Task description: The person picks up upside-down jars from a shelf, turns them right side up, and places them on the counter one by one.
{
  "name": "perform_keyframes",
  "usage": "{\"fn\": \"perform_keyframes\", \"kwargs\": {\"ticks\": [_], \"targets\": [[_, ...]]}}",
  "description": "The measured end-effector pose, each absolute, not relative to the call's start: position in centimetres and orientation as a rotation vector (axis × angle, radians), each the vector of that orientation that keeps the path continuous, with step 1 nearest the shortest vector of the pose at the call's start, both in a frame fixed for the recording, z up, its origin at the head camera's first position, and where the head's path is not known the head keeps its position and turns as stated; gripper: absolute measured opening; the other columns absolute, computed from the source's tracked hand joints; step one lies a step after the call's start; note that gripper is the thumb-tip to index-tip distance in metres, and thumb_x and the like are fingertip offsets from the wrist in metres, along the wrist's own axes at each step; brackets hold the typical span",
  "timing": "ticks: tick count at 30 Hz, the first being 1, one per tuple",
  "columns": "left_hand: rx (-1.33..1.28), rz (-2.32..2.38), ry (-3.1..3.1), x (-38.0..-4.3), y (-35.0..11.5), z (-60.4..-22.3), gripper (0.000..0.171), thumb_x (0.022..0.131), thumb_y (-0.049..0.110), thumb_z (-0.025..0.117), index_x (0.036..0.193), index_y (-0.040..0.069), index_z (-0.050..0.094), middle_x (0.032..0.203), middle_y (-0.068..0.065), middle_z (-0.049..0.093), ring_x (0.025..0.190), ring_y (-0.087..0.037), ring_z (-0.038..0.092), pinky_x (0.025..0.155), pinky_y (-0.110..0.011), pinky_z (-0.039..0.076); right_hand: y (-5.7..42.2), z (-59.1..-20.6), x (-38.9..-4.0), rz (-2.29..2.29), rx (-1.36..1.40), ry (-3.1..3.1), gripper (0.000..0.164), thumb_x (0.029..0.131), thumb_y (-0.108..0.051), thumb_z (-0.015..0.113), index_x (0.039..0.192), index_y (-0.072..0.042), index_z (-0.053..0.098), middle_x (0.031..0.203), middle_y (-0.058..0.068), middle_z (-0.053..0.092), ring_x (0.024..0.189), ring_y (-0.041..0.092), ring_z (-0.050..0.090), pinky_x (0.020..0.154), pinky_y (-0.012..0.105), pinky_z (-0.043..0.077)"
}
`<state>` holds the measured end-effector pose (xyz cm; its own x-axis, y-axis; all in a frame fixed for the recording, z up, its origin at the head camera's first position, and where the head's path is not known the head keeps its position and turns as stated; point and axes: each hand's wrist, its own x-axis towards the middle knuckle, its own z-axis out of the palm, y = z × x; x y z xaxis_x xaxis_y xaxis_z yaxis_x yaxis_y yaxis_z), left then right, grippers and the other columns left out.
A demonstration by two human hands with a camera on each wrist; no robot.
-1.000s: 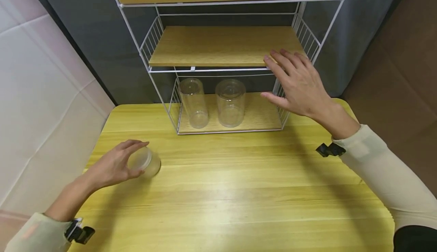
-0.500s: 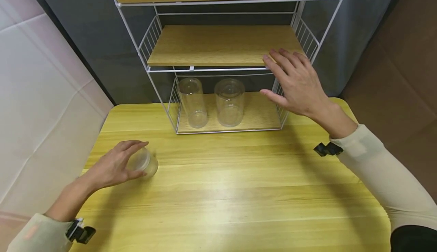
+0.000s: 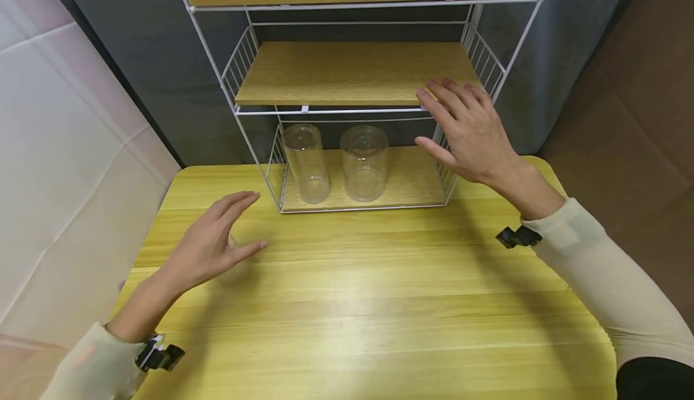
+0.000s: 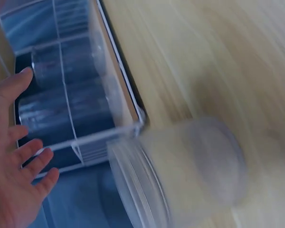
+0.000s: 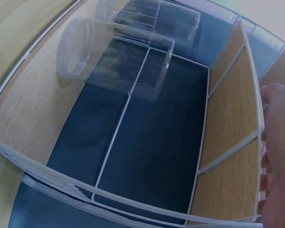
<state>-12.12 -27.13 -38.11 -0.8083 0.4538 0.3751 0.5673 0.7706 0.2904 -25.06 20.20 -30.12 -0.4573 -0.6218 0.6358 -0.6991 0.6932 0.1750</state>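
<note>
In the left wrist view a clear jar [image 4: 194, 161], blurred, stands upright on the table [image 4: 237, 47] beside the rack [image 4: 126, 90]; its long axis is vertical, the ridged rim upward, leftward in this rolled picture. The left hand [image 4: 14, 180] is apart from it, thumb and fingers spread loosely.

In the head view that hand covers nearly all the jar. The right hand [image 3: 477, 141] extends straight fingers at the middle shelf's [image 3: 358, 71] front edge.

The right wrist view shows it beside that edge; contact is unclear.
</note>
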Motion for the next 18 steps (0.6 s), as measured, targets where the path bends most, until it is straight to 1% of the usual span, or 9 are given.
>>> {"fn": "perform_keyframes", "kwargs": {"ticks": [2, 6, 10, 14, 18], "targets": [[-0.768, -0.631, -2.668, -12.5, -26.1, -38.0, 0.094, 0.079, 0.022, 0.093, 0.157, 0.001, 0.046, 0.153, -0.024, 0.051, 0.134, -0.046, 0.054, 0.097, -0.066, 0.051, 20.2, -30.2, -25.1, 0.157, 0.999, -2.212, 0.077, 0.109, -0.063, 0.035, 0.158, -0.004, 0.048, 0.156, 0.024, 0.052, 0.142, 0.046, 0.047, 0.116, 0.065, 0.035], [-0.666, -0.766, -2.680, -13.3, -24.2, -38.0, 0.099, 0.082, 0.022, 0.092, 0.162, 0.003, 0.038, 0.156, -0.026, 0.045, 0.141, -0.048, 0.048, 0.104, -0.069, 0.047, 20.1, -30.3, -25.1, 0.167, 0.991, -2.217, 0.078, 0.109, -0.064, 0.032, 0.158, -0.005, 0.048, 0.155, 0.024, 0.052, 0.143, 0.046, 0.047, 0.116, 0.065, 0.035], [-0.525, -0.898, -2.715, -14.2, -22.2, -38.0, 0.107, 0.085, 0.029, 0.090, 0.167, 0.004, 0.026, 0.165, -0.027, 0.035, 0.150, -0.047, 0.037, 0.114, -0.070, 0.038, 20.2, -30.3, -25.1, 0.159, 0.992, -2.209, 0.077, 0.109, -0.062, 0.034, 0.157, -0.004, 0.048, 0.154, 0.025, 0.052, 0.142, 0.047, 0.047, 0.115, 0.065, 0.034], [-0.425, -1.029, -2.703, -15.1, -20.6, -38.1, 0.113, 0.086, 0.031, 0.090, 0.169, 0.003, 0.018, 0.169, -0.025, 0.029, 0.152, -0.047, 0.035, 0.116, -0.067, 0.038, 20.1, -30.3, -25.1, 0.165, 0.994, -2.193, 0.074, 0.110, -0.060, 0.037, 0.156, -0.003, 0.050, 0.153, 0.025, 0.053, 0.141, 0.047, 0.048, 0.115, 0.066, 0.034], [-0.354, -1.188, -2.635, -16.3, -19.3, -38.3, 0.111, 0.087, 0.024, 0.089, 0.167, -0.002, 0.018, 0.168, -0.027, 0.030, 0.151, -0.046, 0.037, 0.118, -0.060, 0.039, 20.1, -30.4, -25.2, 0.174, 0.986, -2.185, 0.074, 0.110, -0.060, 0.038, 0.156, -0.004, 0.050, 0.153, 0.025, 0.054, 0.141, 0.047, 0.049, 0.115, 0.065, 0.035]]}}
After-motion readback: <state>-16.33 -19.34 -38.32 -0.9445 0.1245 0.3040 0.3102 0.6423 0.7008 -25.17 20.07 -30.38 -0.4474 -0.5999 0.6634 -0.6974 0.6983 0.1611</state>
